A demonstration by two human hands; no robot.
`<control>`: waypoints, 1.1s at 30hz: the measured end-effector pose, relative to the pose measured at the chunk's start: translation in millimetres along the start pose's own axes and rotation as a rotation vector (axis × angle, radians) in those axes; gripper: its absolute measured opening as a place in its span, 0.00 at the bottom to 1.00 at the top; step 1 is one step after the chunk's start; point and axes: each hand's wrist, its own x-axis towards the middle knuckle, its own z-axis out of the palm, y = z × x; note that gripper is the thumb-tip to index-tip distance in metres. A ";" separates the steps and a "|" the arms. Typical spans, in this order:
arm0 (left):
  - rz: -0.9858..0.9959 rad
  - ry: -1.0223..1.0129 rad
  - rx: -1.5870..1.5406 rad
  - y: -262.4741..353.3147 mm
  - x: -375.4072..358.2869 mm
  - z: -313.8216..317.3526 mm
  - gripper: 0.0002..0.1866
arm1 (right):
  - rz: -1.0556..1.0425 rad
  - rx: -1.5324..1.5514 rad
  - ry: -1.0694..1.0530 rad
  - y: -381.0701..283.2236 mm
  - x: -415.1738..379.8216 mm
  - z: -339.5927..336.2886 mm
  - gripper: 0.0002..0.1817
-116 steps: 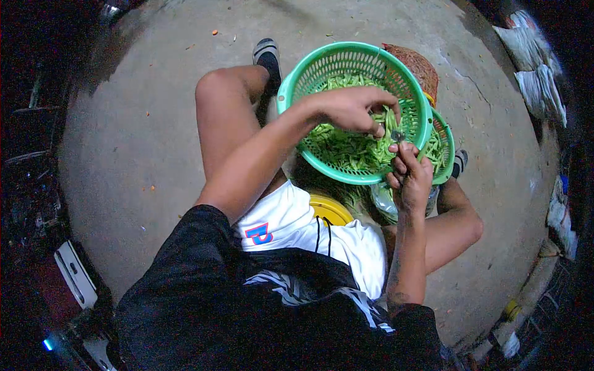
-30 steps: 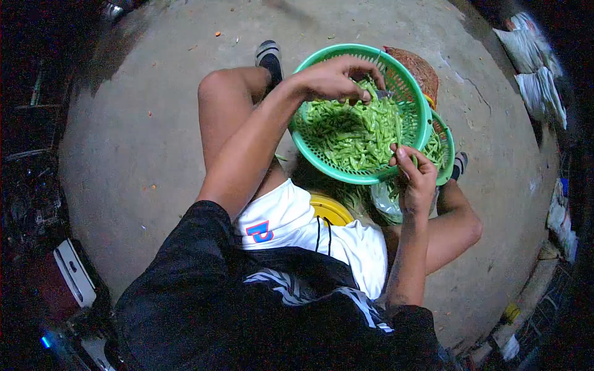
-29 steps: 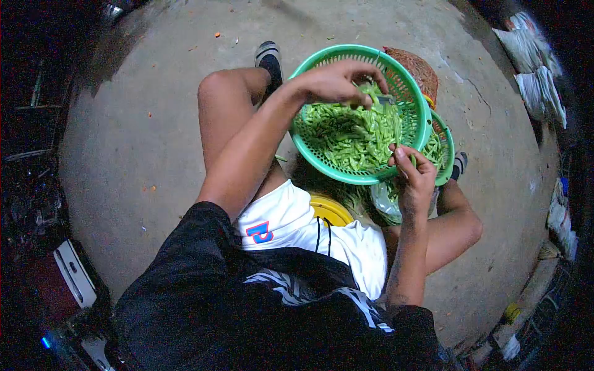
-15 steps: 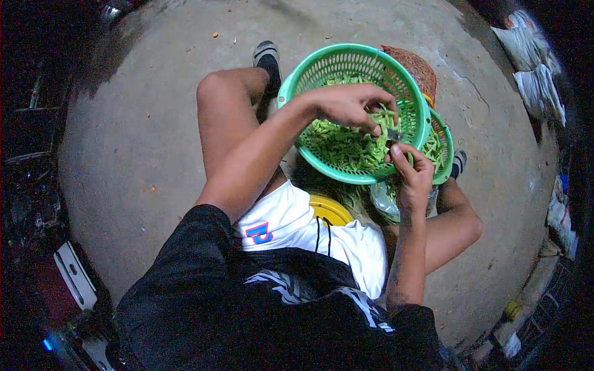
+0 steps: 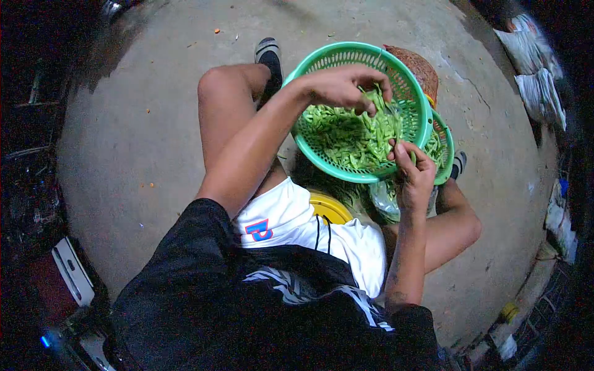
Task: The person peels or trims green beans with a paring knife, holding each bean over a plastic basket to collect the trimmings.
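My left hand (image 5: pixel 348 88) is over the green plastic basket (image 5: pixel 322 162), its fingers curled round what looks like a small greyish blade or peeler (image 5: pixel 391 107), blurred and partly hidden. Thin green shreds, apparently sliced green beans (image 5: pixel 346 142), fill the lower part of the basket and stand up under those fingers. At the basket's near right rim, my right hand (image 5: pixel 413 170) has thumb and fingers pinched on the end of a slender green bean (image 5: pixel 396 146), mostly covered by the fingertips.
A second green basket (image 5: pixel 447 162) with more green pieces sits under the first at the right. Behind is a reddish-brown mesh sack (image 5: pixel 417 68). A clear plastic bag (image 5: pixel 387 201) and a yellow round container (image 5: pixel 331 209) lie between my legs. White sacks (image 5: pixel 535 68) line the right.
My left hand has moved up and slightly left, away from my right hand, and the greyish blade has gone up with it. My right hand stays nearly in place.
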 end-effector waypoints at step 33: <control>0.057 0.007 0.048 5.6 -0.3 8.3 0.21 | 0.282 0.430 -0.051 0.6 2.3 -2.5 0.13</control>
